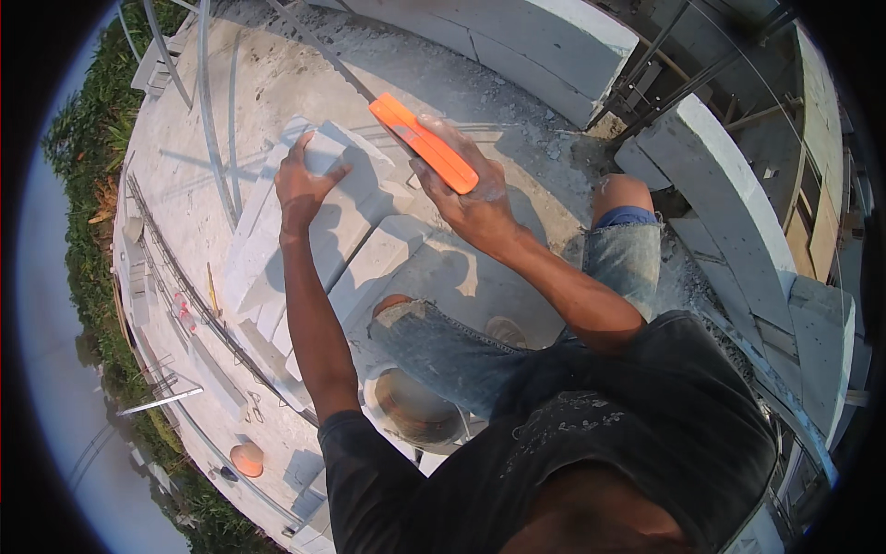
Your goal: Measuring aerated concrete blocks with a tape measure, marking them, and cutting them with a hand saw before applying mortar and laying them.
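in the only view i have, the head one, the right hand (466, 185) wraps around a long, narrow-bladed saw with an orange plastic handle (425, 143). the blade points forward and to the left, past the stone-like work; i see no contact between it and any block, and cannot make out its teeth. the left hand (305, 189) is spread wide, thumb well away from the fingers, over a pale grey, angular block of concrete-like material (369, 171), which sits ahead of the knees. a second pale grey, flat-topped block (401, 231) lies nearer me, a narrow dark gap between the two.

for good work here, i would press the first block down with the palm, tuck the thumb clear of any blade line, and draw long, level strokes from the shoulder. a loose block would probably rock and chip at its corners.

as for room, the dusty grey concrete floor (286, 69) leaves space beyond the block, but a pale curved metal tube (205, 102) rises at the left and could snag the blade. on the right, the blue denim right leg (628, 263) and a curved pale block wall (738, 189) limit a wide elbow swing. the denim left leg (443, 351) sits close behind the blocks, so i would keep strokes above it.
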Action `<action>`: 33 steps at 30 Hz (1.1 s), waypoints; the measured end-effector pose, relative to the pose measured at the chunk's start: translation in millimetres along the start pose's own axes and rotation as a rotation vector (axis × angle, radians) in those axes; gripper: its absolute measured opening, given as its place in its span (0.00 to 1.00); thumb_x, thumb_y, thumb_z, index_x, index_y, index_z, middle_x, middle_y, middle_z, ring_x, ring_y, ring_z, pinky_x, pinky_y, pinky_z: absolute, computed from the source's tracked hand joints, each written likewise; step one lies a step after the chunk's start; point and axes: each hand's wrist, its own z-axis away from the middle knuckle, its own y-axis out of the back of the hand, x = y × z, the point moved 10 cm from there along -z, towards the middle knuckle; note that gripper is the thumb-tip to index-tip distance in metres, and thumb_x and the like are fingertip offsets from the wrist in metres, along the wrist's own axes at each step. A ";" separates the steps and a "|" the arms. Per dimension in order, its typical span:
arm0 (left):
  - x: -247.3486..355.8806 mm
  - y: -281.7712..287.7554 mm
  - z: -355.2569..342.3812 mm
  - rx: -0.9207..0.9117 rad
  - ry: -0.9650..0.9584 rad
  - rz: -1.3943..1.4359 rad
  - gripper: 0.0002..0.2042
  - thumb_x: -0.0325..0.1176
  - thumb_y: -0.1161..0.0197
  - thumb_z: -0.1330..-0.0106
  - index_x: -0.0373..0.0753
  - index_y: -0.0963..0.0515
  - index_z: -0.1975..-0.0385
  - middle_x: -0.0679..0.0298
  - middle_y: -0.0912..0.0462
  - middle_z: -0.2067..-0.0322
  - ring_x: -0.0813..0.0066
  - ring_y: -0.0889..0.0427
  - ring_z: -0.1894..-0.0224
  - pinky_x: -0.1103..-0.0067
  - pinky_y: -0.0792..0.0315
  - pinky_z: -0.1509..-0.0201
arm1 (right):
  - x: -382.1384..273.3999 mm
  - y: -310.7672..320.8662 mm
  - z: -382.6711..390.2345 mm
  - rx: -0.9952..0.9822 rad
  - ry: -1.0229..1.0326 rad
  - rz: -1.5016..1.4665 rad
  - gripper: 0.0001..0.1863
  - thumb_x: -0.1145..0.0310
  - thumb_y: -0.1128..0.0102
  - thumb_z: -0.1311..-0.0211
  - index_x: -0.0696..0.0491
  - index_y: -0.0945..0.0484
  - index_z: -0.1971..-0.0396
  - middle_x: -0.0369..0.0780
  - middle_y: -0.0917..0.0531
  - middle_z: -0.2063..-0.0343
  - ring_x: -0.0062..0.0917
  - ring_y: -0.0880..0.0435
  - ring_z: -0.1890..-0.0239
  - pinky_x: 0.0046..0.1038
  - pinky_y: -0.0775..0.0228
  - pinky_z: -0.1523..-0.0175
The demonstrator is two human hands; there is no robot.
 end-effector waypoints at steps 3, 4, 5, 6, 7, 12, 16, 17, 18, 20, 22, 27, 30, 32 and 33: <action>4.6 -17.3 4.4 -0.008 -0.024 0.012 0.39 0.48 0.22 0.57 0.43 0.29 0.42 0.48 0.18 0.55 0.49 0.20 0.51 0.63 0.28 0.46 | 117.8 -17.8 77.8 -0.317 -0.410 0.265 0.28 0.61 0.39 0.35 0.48 0.33 0.36 0.48 0.16 0.64 0.41 0.15 0.68 0.38 0.26 0.56; 4.2 -21.5 3.1 0.020 -0.091 -0.027 0.39 0.48 0.22 0.57 0.42 0.28 0.42 0.48 0.18 0.55 0.49 0.20 0.52 0.63 0.28 0.46 | 156.2 -14.0 106.4 -0.406 -0.487 0.367 0.29 0.61 0.39 0.34 0.49 0.34 0.36 0.47 0.16 0.63 0.40 0.15 0.69 0.38 0.26 0.56; 7.5 -17.6 4.1 0.062 -0.124 -0.068 0.39 0.48 0.22 0.57 0.42 0.28 0.42 0.48 0.18 0.56 0.49 0.20 0.52 0.63 0.27 0.46 | 168.4 -16.2 108.7 -0.528 -0.554 0.463 0.29 0.60 0.39 0.34 0.50 0.34 0.35 0.46 0.16 0.62 0.39 0.15 0.69 0.38 0.26 0.56; 4.1 -11.8 -8.8 0.082 -0.115 -0.071 0.39 0.48 0.22 0.57 0.42 0.28 0.42 0.48 0.18 0.56 0.49 0.20 0.52 0.63 0.27 0.46 | 175.2 -16.6 97.9 -0.538 -0.533 0.463 0.29 0.60 0.39 0.34 0.50 0.34 0.35 0.46 0.16 0.62 0.39 0.15 0.69 0.38 0.26 0.56; -0.6 -3.0 -0.6 0.064 -0.075 -0.037 0.39 0.47 0.22 0.57 0.42 0.28 0.42 0.48 0.18 0.55 0.49 0.20 0.51 0.63 0.28 0.45 | 142.4 -11.5 89.6 -0.461 -0.583 0.381 0.29 0.61 0.39 0.34 0.51 0.34 0.36 0.47 0.16 0.61 0.39 0.15 0.69 0.38 0.26 0.56; 5.3 -4.6 -0.4 -0.028 0.016 0.017 0.39 0.48 0.22 0.57 0.41 0.28 0.43 0.49 0.19 0.53 0.50 0.21 0.49 0.63 0.29 0.43 | 28.5 -1.8 22.5 -0.051 -0.126 0.144 0.28 0.63 0.39 0.34 0.51 0.34 0.37 0.47 0.16 0.62 0.40 0.15 0.67 0.39 0.26 0.57; 13.8 -15.5 -2.8 -0.008 -0.045 0.012 0.40 0.49 0.22 0.58 0.41 0.29 0.42 0.50 0.19 0.51 0.50 0.22 0.47 0.64 0.29 0.42 | 118.0 -23.5 75.2 -0.309 -0.438 0.316 0.28 0.65 0.38 0.35 0.48 0.34 0.36 0.47 0.16 0.66 0.41 0.16 0.68 0.37 0.26 0.57; 8.6 -19.2 2.5 -0.010 -0.054 -0.011 0.40 0.49 0.22 0.58 0.41 0.29 0.42 0.50 0.19 0.51 0.50 0.22 0.47 0.64 0.30 0.42 | 151.9 -25.7 96.5 -0.457 -0.576 0.490 0.28 0.65 0.38 0.36 0.48 0.34 0.36 0.47 0.16 0.67 0.42 0.16 0.68 0.37 0.26 0.58; -1.6 -19.4 0.3 0.006 -0.062 -0.036 0.40 0.49 0.22 0.58 0.41 0.29 0.42 0.51 0.19 0.50 0.50 0.23 0.46 0.65 0.30 0.42 | 156.1 -22.4 95.9 -0.444 -0.550 0.489 0.28 0.65 0.38 0.36 0.48 0.34 0.36 0.47 0.16 0.67 0.42 0.16 0.68 0.37 0.26 0.58; -3.1 -8.7 9.2 0.050 -0.109 -0.074 0.40 0.48 0.22 0.57 0.41 0.29 0.42 0.52 0.20 0.50 0.51 0.22 0.47 0.64 0.29 0.43 | 137.7 3.8 115.9 -0.361 -0.516 0.462 0.29 0.65 0.37 0.36 0.46 0.34 0.36 0.48 0.16 0.69 0.43 0.17 0.69 0.37 0.26 0.63; 8.3 3.7 3.2 -0.007 -0.036 0.063 0.39 0.49 0.22 0.57 0.42 0.29 0.42 0.51 0.20 0.49 0.51 0.22 0.47 0.64 0.29 0.44 | 114.4 21.9 96.9 -0.312 -0.506 0.437 0.29 0.65 0.37 0.36 0.46 0.34 0.36 0.47 0.17 0.69 0.42 0.17 0.68 0.37 0.26 0.63; 11.3 -8.9 -1.4 -0.039 -0.001 -0.001 0.40 0.50 0.23 0.56 0.41 0.29 0.41 0.51 0.19 0.50 0.51 0.21 0.49 0.64 0.28 0.44 | 114.0 31.9 51.8 -0.210 -0.315 0.437 0.28 0.67 0.37 0.36 0.47 0.33 0.37 0.47 0.17 0.53 0.46 0.16 0.58 0.38 0.23 0.57; -1.3 -7.5 5.0 0.008 -0.012 -0.051 0.40 0.50 0.24 0.55 0.43 0.30 0.40 0.52 0.20 0.49 0.51 0.23 0.46 0.64 0.30 0.42 | 142.5 15.5 71.7 -0.322 -0.280 0.640 0.30 0.70 0.36 0.40 0.42 0.33 0.37 0.43 0.17 0.56 0.44 0.16 0.61 0.39 0.23 0.60; 0.2 -4.2 14.2 0.099 -0.164 -0.111 0.38 0.50 0.26 0.52 0.46 0.31 0.38 0.54 0.25 0.43 0.54 0.29 0.40 0.60 0.39 0.34 | 154.4 -0.4 87.8 -0.380 -0.012 0.805 0.33 0.73 0.37 0.45 0.39 0.31 0.37 0.39 0.19 0.65 0.35 0.17 0.68 0.38 0.23 0.65; 5.6 -4.6 25.0 0.137 -0.194 -0.226 0.37 0.50 0.27 0.49 0.48 0.32 0.37 0.56 0.29 0.39 0.55 0.33 0.37 0.56 0.44 0.32 | 164.6 -1.1 93.5 -0.415 0.018 0.781 0.33 0.73 0.37 0.45 0.39 0.31 0.37 0.39 0.19 0.65 0.35 0.17 0.68 0.38 0.23 0.65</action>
